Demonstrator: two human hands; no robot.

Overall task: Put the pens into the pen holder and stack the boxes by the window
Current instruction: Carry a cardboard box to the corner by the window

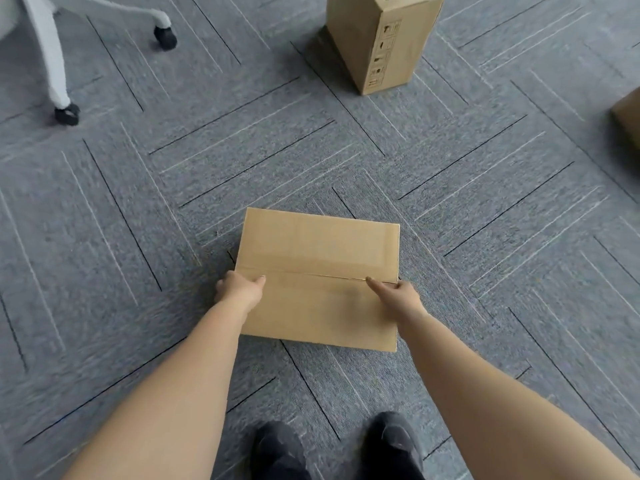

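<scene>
Far left, a white office chair base is poking into view, two black casters sitting on the grey carpet.

Moving right, the left hand is reaching down to the flat cardboard box that's lying in the near middle of the floor. That hand is wrapping over the box's left edge, thumb lying on top by the seam, the other fingers going round the side where I can't see them. So it's closed on the edge, though how tightly I can't tell.

The box itself is lying flat with its flaps shut, the seam running left to right across the top. Just below it, at the near edge of the view, two dark shoes are pointing toward it.

Next, the right hand is gripping the right edge the same way, thumb stretching along the top near the seam, fingers curling down the side.

Farther off and a bit right, a taller cardboard box is standing upright, printed handling symbols showing on one face, well apart from the flat one. At the far right edge a corner of a third box is peeking in.

No pens or pen holder showing here.
</scene>
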